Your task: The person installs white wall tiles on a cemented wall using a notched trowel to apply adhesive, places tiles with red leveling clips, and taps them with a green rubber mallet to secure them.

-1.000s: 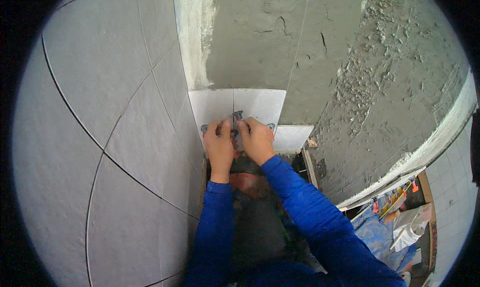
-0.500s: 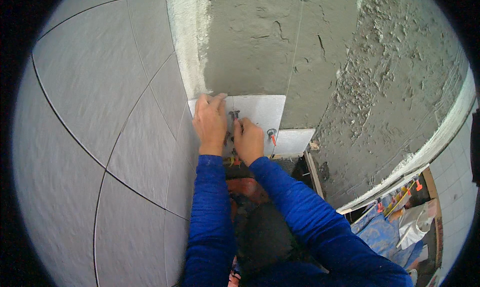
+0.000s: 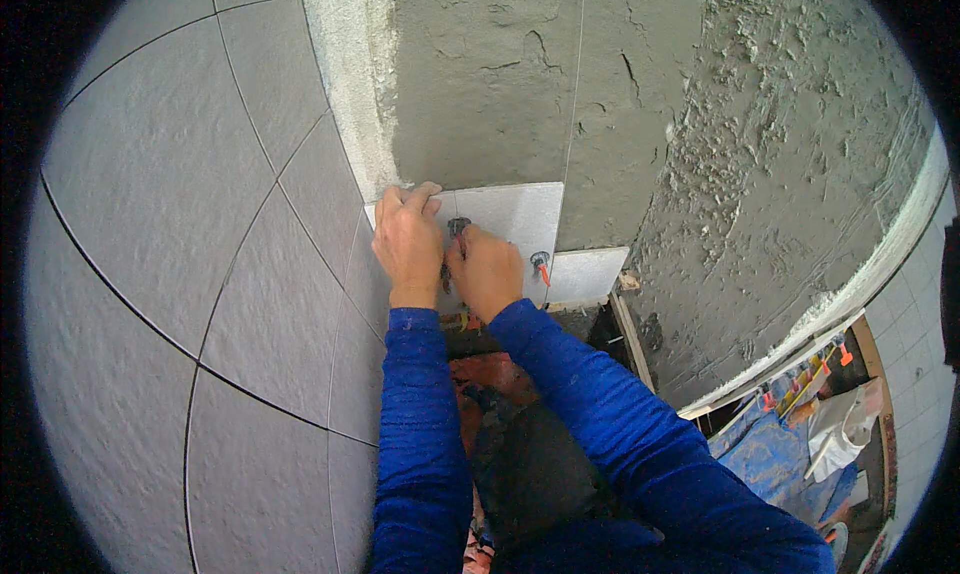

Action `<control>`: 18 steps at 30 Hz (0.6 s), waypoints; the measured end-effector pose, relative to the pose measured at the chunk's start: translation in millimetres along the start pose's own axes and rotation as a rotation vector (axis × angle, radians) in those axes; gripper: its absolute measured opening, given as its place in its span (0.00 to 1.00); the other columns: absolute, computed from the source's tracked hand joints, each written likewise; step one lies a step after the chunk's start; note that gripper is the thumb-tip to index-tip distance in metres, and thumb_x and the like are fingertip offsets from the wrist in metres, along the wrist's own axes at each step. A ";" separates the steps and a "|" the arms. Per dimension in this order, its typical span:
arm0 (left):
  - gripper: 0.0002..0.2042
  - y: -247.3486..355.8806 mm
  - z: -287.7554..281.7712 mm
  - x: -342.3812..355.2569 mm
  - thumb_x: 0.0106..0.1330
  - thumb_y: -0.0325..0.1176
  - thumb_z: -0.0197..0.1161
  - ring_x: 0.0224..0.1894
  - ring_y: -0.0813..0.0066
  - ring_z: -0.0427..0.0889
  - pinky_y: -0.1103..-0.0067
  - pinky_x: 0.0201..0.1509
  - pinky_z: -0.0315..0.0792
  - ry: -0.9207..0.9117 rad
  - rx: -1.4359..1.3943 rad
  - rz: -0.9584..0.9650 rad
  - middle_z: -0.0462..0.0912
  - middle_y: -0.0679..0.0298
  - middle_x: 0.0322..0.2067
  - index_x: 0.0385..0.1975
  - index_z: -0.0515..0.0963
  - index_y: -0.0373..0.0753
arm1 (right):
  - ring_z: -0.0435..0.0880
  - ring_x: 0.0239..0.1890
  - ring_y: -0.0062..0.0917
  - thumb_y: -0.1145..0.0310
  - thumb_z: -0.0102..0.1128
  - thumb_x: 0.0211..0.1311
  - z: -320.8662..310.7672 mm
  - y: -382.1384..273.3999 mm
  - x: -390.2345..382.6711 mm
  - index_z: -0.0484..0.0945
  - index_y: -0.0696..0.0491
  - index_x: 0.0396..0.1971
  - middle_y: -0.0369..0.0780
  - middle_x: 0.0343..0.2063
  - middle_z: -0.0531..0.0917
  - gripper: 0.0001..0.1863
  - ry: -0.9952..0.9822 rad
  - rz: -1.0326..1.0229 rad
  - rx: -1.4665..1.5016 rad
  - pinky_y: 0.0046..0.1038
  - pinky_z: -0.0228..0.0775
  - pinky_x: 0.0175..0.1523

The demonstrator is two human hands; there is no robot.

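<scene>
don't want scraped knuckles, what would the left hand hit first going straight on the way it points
Probably the gray cement render just above the white tiles, though depth there is hard to judge.

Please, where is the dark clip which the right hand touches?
Left of centre in the head view, the dark clip sits at the seam of two pale tiles, right of the left hand, touching the right hand.

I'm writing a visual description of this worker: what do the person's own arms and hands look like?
The left hand and right hand show no gloves. The left sleeve and right sleeve are bright blue, long and creased, ending at the wrists. No cables or printed markings show.
</scene>
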State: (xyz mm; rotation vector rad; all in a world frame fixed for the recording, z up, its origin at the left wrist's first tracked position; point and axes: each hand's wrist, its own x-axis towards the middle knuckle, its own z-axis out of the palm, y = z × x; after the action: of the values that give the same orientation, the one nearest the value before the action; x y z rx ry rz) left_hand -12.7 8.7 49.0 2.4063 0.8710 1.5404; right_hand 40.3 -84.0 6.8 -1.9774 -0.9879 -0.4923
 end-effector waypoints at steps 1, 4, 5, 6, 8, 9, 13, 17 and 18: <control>0.11 0.1 -1.3 0.6 0.60 0.34 0.70 0.45 0.59 0.80 0.64 0.46 0.76 -0.011 -0.003 -0.006 0.78 0.62 0.36 0.42 0.87 0.51 | 0.85 0.30 0.48 0.64 0.61 0.62 -1.5 -1.1 1.6 0.80 0.54 0.31 0.50 0.27 0.85 0.08 -0.015 -0.007 -0.012 0.48 0.77 0.36; 0.10 0.7 -4.0 2.8 0.59 0.34 0.70 0.45 0.59 0.80 0.65 0.46 0.76 -0.008 0.010 0.018 0.78 0.61 0.36 0.41 0.88 0.51 | 0.86 0.30 0.49 0.64 0.61 0.61 -5.2 -5.2 7.2 0.81 0.54 0.31 0.50 0.26 0.85 0.08 -0.002 -0.039 0.012 0.49 0.77 0.37; 0.10 0.7 -4.6 3.8 0.59 0.34 0.71 0.45 0.59 0.80 0.65 0.46 0.76 -0.020 0.010 0.016 0.78 0.61 0.36 0.41 0.88 0.51 | 0.86 0.30 0.49 0.64 0.61 0.61 -6.1 -6.8 8.5 0.81 0.54 0.30 0.50 0.26 0.85 0.08 -0.022 -0.024 -0.001 0.49 0.77 0.37; 0.10 0.5 -5.2 5.0 0.59 0.34 0.71 0.45 0.59 0.80 0.65 0.46 0.76 -0.031 0.010 0.014 0.78 0.61 0.36 0.41 0.88 0.51 | 0.86 0.30 0.49 0.65 0.62 0.60 -7.0 -8.4 9.7 0.81 0.54 0.30 0.50 0.26 0.85 0.08 -0.026 -0.022 -0.008 0.49 0.77 0.37; 0.09 0.1 -5.6 7.4 0.59 0.34 0.70 0.46 0.59 0.80 0.65 0.46 0.76 -0.041 0.018 0.021 0.79 0.62 0.36 0.39 0.88 0.50 | 0.86 0.29 0.49 0.64 0.62 0.60 -8.1 -11.5 11.4 0.81 0.54 0.30 0.50 0.25 0.85 0.08 -0.026 -0.017 -0.027 0.48 0.77 0.37; 0.08 -0.1 -5.4 8.6 0.58 0.34 0.70 0.46 0.59 0.80 0.65 0.46 0.77 -0.040 0.026 0.029 0.79 0.63 0.37 0.38 0.88 0.50 | 0.86 0.29 0.48 0.64 0.62 0.59 -8.4 -13.0 11.8 0.82 0.54 0.29 0.50 0.24 0.85 0.09 -0.023 -0.013 -0.040 0.47 0.77 0.37; 0.08 -0.8 -3.6 10.8 0.58 0.33 0.70 0.47 0.59 0.79 0.65 0.47 0.77 -0.011 0.051 0.051 0.79 0.63 0.38 0.36 0.88 0.49 | 0.86 0.29 0.47 0.63 0.63 0.59 -8.6 -15.8 15.3 0.82 0.54 0.28 0.50 0.24 0.85 0.10 -0.059 -0.029 -0.142 0.46 0.77 0.38; 0.08 -0.4 -2.0 10.2 0.57 0.32 0.70 0.47 0.59 0.79 0.65 0.48 0.76 -0.022 0.044 0.028 0.79 0.63 0.38 0.36 0.88 0.48 | 0.86 0.29 0.47 0.62 0.62 0.61 -5.7 -13.8 16.1 0.82 0.54 0.30 0.48 0.26 0.86 0.10 -0.007 -0.014 -0.135 0.46 0.77 0.37; 0.08 -0.3 -2.0 10.4 0.58 0.32 0.70 0.47 0.59 0.79 0.65 0.49 0.76 -0.015 0.062 0.033 0.79 0.63 0.38 0.36 0.88 0.48 | 0.86 0.29 0.47 0.62 0.61 0.62 -3.9 -13.2 18.1 0.81 0.54 0.30 0.48 0.27 0.86 0.10 0.052 -0.012 -0.125 0.46 0.77 0.37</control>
State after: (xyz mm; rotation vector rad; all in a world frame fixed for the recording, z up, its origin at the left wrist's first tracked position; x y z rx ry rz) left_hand -11.4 14.3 57.9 2.4842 0.8929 1.5266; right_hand 41.0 -74.6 27.5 -2.0591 -0.9574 -0.6222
